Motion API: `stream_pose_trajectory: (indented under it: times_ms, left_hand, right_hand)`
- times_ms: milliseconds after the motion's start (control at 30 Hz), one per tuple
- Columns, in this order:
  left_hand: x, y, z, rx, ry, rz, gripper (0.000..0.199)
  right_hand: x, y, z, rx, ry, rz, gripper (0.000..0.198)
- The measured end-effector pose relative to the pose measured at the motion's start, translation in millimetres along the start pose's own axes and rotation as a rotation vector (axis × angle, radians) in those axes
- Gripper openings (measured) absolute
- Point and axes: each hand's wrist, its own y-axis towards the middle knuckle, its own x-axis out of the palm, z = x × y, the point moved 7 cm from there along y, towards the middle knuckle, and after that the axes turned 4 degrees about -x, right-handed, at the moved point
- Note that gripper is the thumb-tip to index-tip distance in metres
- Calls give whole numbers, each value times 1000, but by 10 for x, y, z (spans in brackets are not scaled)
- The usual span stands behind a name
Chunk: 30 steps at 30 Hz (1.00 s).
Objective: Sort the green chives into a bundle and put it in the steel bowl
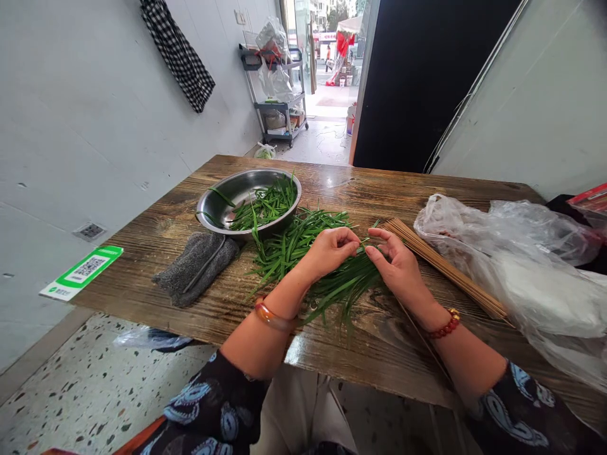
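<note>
Garlic chives (pixel 303 243) lie in a loose heap on the wooden table, with long leaves trailing beneath my hands. My left hand (pixel 329 253) is closed in a pinch on a chive, whose green tip shows just past the fingertips. Close beside it, my right hand (pixel 397 262) has its thumb and forefinger apart; its other fingers are partly curled, and I cannot see anything held in them. A thin stick (pixel 427 341) slants from below my right hand toward the table's front edge. More cut chives (pixel 268 205) fill part of a steel bowl (pixel 222 183) at the back left.
A bundle of thin bamboo skewers (pixel 446 268) lies right of my hands, beside clear plastic bags (pixel 535 278). A grey mesh cloth (pixel 192 272) with a dark rod is left of the heap. A green QR-code card (pixel 83 272) is at the table's left edge.
</note>
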Motion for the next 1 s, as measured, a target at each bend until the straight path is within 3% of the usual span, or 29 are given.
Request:
stream_pose_trajectory:
  times_ms: [367, 433, 600, 700, 800, 1000]
  left_hand:
    - [77, -18, 50, 121, 149, -68, 12]
    - [-10, -11, 79, 148, 188, 12, 12]
    - [-415, 37, -43, 89, 152, 357, 18]
    - [-534, 64, -132, 72, 249, 441, 17]
    - [-501, 73, -134, 103, 471, 425, 17]
    - [-269, 65, -127, 99, 912, 269, 19]
  right_hand:
    - [-9, 11, -43, -67, -20, 7, 29]
    - [-2, 16, -39, -68, -27, -2, 28]
    - [9, 7, -58, -65, -59, -4, 25]
    - [24, 1, -86, -69, -73, -15, 24]
    - [26, 3, -100, -71, -84, -14, 23]
    - [41, 5, -102, -85, -47, -22, 21]
